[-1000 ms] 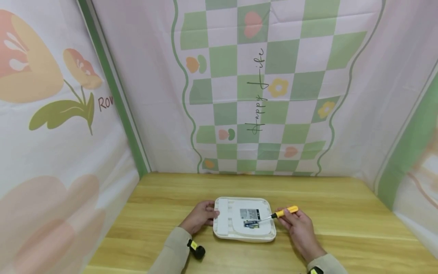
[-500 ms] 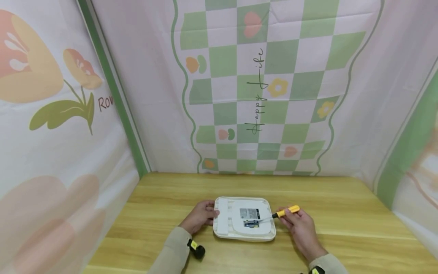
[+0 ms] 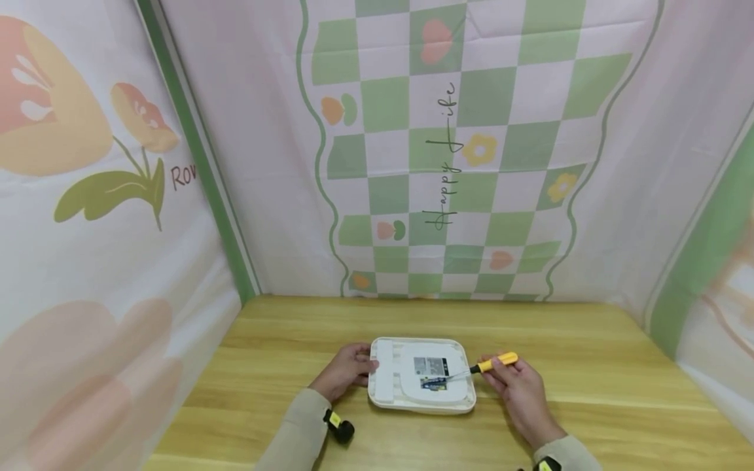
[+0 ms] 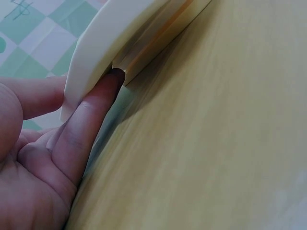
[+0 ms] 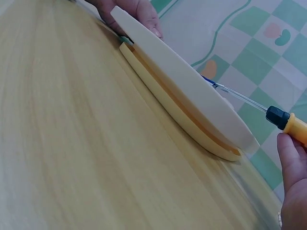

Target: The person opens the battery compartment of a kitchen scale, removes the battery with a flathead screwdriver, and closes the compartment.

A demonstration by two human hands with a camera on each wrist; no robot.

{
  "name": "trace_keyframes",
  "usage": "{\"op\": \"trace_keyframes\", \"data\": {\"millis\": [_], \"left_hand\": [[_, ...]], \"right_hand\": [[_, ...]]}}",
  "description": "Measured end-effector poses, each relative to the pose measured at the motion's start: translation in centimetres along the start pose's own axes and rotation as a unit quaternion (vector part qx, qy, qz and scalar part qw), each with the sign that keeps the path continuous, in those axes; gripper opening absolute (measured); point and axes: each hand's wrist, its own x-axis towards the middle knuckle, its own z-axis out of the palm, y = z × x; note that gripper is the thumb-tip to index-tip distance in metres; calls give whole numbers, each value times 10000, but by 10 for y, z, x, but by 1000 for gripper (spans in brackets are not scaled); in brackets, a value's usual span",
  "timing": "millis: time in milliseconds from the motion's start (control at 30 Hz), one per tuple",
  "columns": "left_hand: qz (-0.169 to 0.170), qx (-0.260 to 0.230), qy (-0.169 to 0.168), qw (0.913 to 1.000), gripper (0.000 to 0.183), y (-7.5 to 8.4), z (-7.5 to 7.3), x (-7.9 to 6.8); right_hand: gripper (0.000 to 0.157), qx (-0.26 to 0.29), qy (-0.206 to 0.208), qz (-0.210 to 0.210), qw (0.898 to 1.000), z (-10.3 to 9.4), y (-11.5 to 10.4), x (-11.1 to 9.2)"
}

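A white rounded-square device (image 3: 385, 386) lies underside up on the table, with a grey label and a small battery compartment showing. Blue batteries (image 3: 434, 384) lie in that compartment. My left hand (image 3: 347, 373) pinches the device's left edge, thumb over the rim and a finger (image 4: 88, 120) beneath it. In my right hand (image 3: 520, 396) is a screwdriver (image 3: 497, 362) with a yellow handle and black collar. Its metal shaft points left, with the tip at a battery. From the right wrist view, one blue battery end (image 5: 208, 80) stands up above the white panel, at the screwdriver's tip.
The device rests on a wooden table (image 3: 294, 320). Its cream lower part (image 5: 177, 115) sits against the tabletop, with a gap under the white panel. Printed curtains (image 3: 377, 196) hang behind the table and at both sides.
The screwdriver and right hand have shifted slightly to the right. The battery at its tip lies at more of a slant in the compartment. My left hand keeps its hold on the device.
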Motion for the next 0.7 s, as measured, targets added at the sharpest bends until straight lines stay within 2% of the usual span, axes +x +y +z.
{"op": "trace_keyframes", "data": {"millis": [167,433,567,700], "left_hand": [[-29,1,9,10000,53,2,2,0],[-85,-38,-8,10000,49,0,0,5],[-85,-46,-22,10000,49,-1,-1,5],[-106,-48,-33,9999,48,1,-1,2]], "right_hand": [[28,-83,-12,-40,10000,-1,-3,0],[20,139,-145,-273,9994,1,-10,2],[18,-117,-223,-367,9990,3,-13,2],[24,-545,-185,-354,9977,5,-13,0]]}}
